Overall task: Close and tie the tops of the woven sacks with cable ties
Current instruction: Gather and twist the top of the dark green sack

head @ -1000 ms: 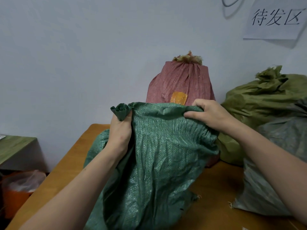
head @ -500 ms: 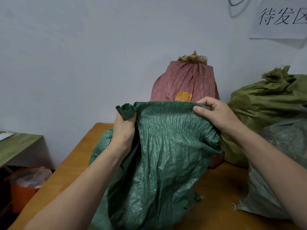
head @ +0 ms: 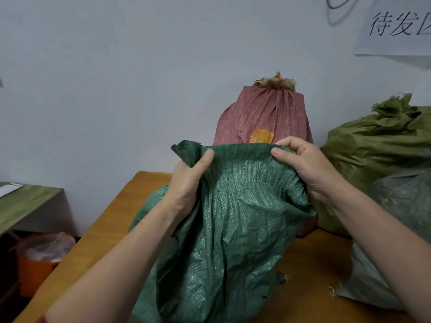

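Since the green sack [head: 233, 217], upright nr the table's [head: 310, 271] left edge, is bunched at one corner only, slick weave may slip: L hand [head: 189, 181] fingers clamp that bunch, R hand [head: 310, 169] fingers pinch the rim; mouth could flop open.

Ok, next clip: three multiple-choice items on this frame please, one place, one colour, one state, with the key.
1. Where is the red sack? A) behind the dark green sack B) in front of it C) on top of it
2. What colour is the patch on it? A) blue B) orange C) white
3. The dark green sack's top is: A) tied shut B) lying untouched C) gripped by the left hand and the right hand, untied

1 A: it rises beyond the green sack's top edge. 2 B: the patch shows orange. 3 C: both hands grip the edge, no tie visible.
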